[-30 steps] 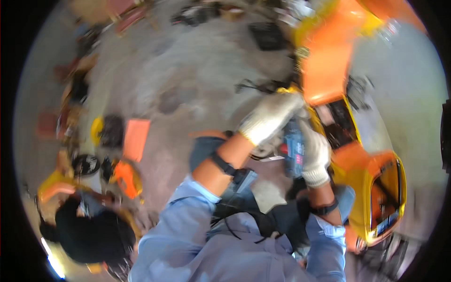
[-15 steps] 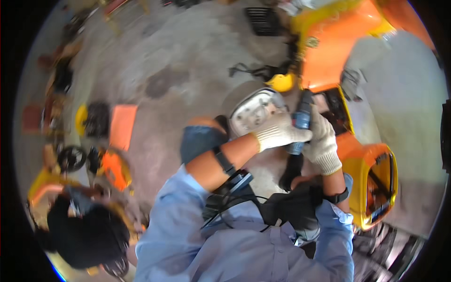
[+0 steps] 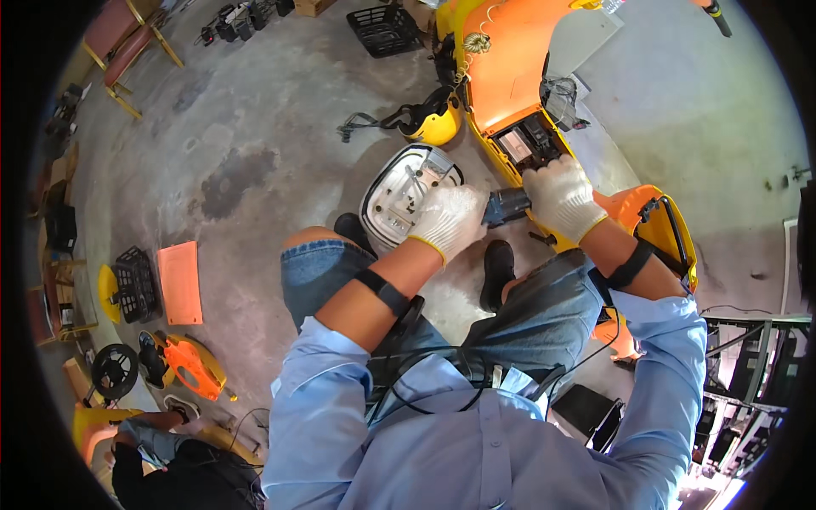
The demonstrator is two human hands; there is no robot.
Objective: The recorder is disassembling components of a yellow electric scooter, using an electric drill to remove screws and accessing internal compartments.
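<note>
My gloved left hand (image 3: 449, 223) is closed round one end of a blue and black cordless drill (image 3: 507, 206), held about level and pointing right. Close to the drill's far end is my gloved right hand (image 3: 559, 197), its fingers curled over the near edge of an open compartment (image 3: 525, 143) in an orange and yellow scooter (image 3: 510, 72). Whatever those fingers hold is hidden. Dark parts and a pale block show inside the compartment. Left of the drill lies an oval, seat-like piece (image 3: 399, 194), its white underside up and dark-rimmed, partly behind my left hand.
A yellow helmet (image 3: 435, 123) with dark straps lies beyond the oval piece. Black crates (image 3: 384, 32) (image 3: 138, 285), an orange panel (image 3: 179, 283) and a chair (image 3: 127, 47) stand around the floor. Another person (image 3: 183, 472) is low at left. Metal racking (image 3: 748, 365) stands at right.
The drill has swung from upright to nearly level, now in my left hand. My right hand has come off its side to the compartment edge. The view has shifted to the right.
</note>
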